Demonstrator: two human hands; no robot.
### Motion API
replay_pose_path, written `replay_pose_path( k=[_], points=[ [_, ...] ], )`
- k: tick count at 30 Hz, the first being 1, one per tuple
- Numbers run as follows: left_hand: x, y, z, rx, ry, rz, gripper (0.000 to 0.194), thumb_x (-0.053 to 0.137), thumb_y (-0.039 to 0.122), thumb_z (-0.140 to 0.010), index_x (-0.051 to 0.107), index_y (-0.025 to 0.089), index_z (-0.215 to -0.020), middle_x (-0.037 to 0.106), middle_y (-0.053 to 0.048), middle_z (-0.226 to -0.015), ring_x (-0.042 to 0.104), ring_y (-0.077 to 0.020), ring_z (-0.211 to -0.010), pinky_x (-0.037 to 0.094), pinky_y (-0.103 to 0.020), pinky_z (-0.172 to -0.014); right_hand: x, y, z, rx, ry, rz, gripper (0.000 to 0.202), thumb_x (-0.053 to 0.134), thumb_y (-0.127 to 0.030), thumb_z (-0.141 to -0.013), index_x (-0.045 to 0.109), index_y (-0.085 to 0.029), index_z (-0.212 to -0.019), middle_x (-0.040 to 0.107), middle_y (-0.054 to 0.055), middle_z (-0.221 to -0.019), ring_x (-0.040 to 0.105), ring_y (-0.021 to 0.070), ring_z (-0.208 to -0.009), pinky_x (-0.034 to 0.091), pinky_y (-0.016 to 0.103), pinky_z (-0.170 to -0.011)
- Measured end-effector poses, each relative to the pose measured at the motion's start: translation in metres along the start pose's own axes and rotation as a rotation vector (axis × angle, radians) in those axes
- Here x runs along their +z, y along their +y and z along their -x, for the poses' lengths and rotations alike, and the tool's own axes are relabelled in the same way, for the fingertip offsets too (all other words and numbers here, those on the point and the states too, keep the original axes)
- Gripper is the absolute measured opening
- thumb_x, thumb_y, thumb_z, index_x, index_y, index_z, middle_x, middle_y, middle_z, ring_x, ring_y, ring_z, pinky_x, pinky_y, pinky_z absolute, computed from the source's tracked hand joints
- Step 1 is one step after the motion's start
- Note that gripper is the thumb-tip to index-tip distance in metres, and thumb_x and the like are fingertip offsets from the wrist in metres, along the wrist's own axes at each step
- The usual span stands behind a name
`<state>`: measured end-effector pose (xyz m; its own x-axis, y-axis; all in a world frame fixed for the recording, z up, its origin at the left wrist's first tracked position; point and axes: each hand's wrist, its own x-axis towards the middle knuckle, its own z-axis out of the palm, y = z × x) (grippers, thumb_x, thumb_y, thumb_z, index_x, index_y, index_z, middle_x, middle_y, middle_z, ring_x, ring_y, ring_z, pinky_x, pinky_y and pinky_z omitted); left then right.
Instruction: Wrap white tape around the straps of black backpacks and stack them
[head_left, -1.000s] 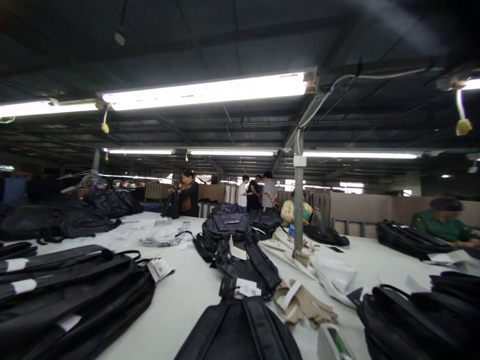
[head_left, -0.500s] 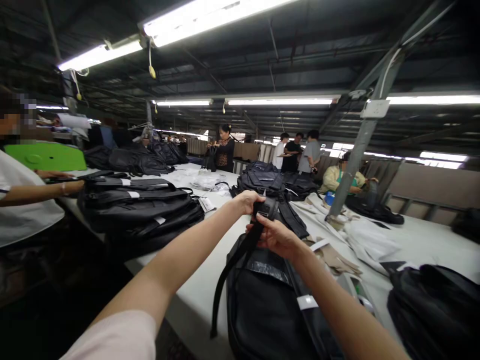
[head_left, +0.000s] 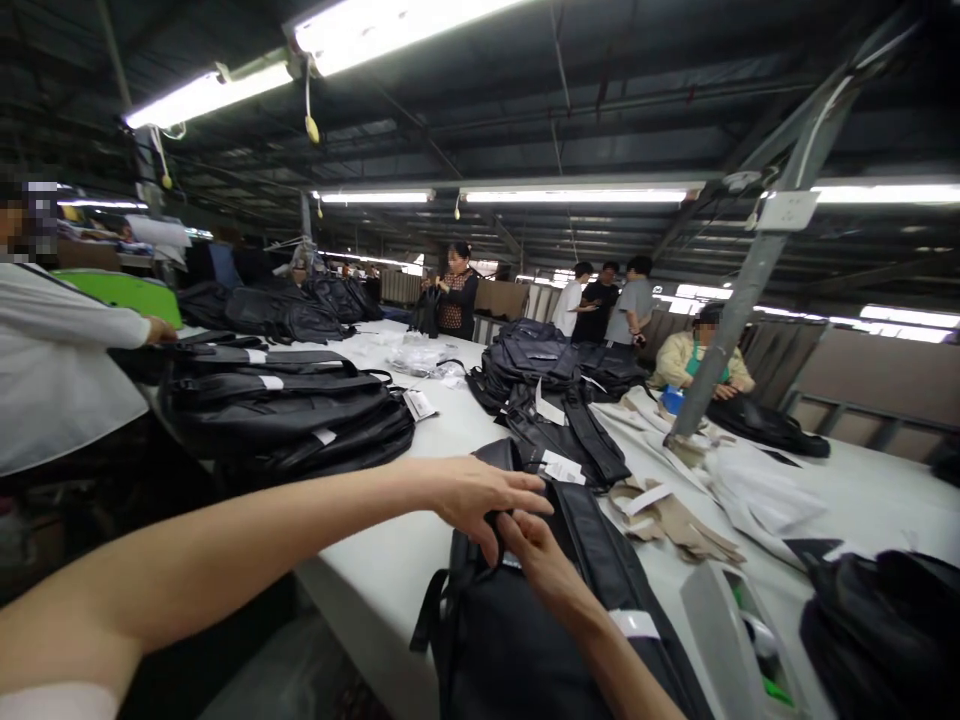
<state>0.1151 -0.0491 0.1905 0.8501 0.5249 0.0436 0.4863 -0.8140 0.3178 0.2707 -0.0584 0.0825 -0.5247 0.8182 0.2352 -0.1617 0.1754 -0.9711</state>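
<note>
A black backpack (head_left: 525, 640) lies on the white table below my hands, with a white band (head_left: 636, 624) around its right-hand strap. Over the bag's upper end my left hand (head_left: 480, 497) is open, its fingers stretched to the right and its thumb pointing down. Just below it, my right hand (head_left: 544, 560) has curled fingers closed against the dark material at the top of the bag. What sits between those fingertips is hidden. A loose black strap (head_left: 427, 610) hangs at the bag's left side. Beyond my hands lies a white paper tag (head_left: 562, 467).
Black backpacks are piled at left (head_left: 285, 400) and centre (head_left: 532, 360). A grey tape dispenser (head_left: 712, 630) and beige scraps (head_left: 679, 525) lie to the right, near a metal post (head_left: 739, 320). A co-worker's hand (head_left: 159, 330) reaches in at the left; others work farther back.
Both hands have come down and nearer from the raised strap and buckle. My left hand has let go and opened out. The bag's upper end now lies lower.
</note>
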Motion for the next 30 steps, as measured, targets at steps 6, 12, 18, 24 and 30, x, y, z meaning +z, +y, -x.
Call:
replay_pose_path(
  k=[6,12,18,24,30],
  points=[
    [-0.013,0.000,-0.007,-0.036,-0.225,-0.473,0.028,0.073,0.031,-0.060,0.066,0.025,-0.087,0.064,-0.006,-0.085,0.057,-0.0203,-0.064,0.030,-0.028,-0.050,0.028,0.003,0.006,-0.045,0.050,0.112,0.035,0.052,-0.043,-0.082,0.056,-0.016,-0.104,0.061,0.004,-0.084,0.055,0.0168,-0.078,0.045,0.026,-0.070],
    [-0.039,0.015,-0.002,-0.202,-0.318,-0.514,0.021,0.069,0.003,-0.045,0.060,0.022,-0.045,0.059,-0.001,-0.074,0.052,-0.0149,-0.062,0.026,-0.028,-0.051,0.046,0.034,0.014,-0.206,0.234,0.483,0.032,0.038,-0.033,-0.088,0.054,-0.016,-0.110,0.061,0.006,-0.089,0.054,0.0164,-0.076,0.042,0.026,-0.069],
    [-0.046,0.020,0.011,-0.285,-0.222,-0.460,0.029,0.058,-0.005,-0.042,0.060,0.023,-0.045,0.056,-0.001,-0.076,0.051,-0.0156,-0.064,0.026,-0.030,-0.053,0.051,0.053,0.021,-0.234,0.184,0.540,0.032,0.033,-0.017,-0.084,0.056,-0.017,-0.105,0.063,0.003,-0.075,0.060,0.0161,-0.068,0.045,0.023,-0.061],
    [-0.058,0.021,0.016,-0.211,-0.242,-0.413,0.029,0.058,-0.003,-0.045,0.061,0.025,-0.050,0.055,0.001,-0.075,0.047,-0.0134,-0.059,0.022,-0.029,-0.050,0.051,0.049,0.022,-0.278,0.179,0.498,0.040,0.032,-0.010,-0.077,0.055,-0.019,-0.108,0.067,0.005,-0.088,0.063,0.0182,-0.078,0.050,0.028,-0.072],
    [-0.071,0.017,0.018,-0.117,-0.332,-0.540,0.031,0.054,-0.003,-0.052,0.065,0.025,-0.063,0.059,-0.003,-0.085,0.048,-0.0162,-0.063,0.021,-0.029,-0.047,0.048,0.063,0.023,-0.263,0.128,0.419,0.041,0.034,-0.011,-0.078,0.053,-0.021,-0.113,0.065,0.006,-0.100,0.063,0.0188,-0.086,0.053,0.028,-0.074]
  ],
)
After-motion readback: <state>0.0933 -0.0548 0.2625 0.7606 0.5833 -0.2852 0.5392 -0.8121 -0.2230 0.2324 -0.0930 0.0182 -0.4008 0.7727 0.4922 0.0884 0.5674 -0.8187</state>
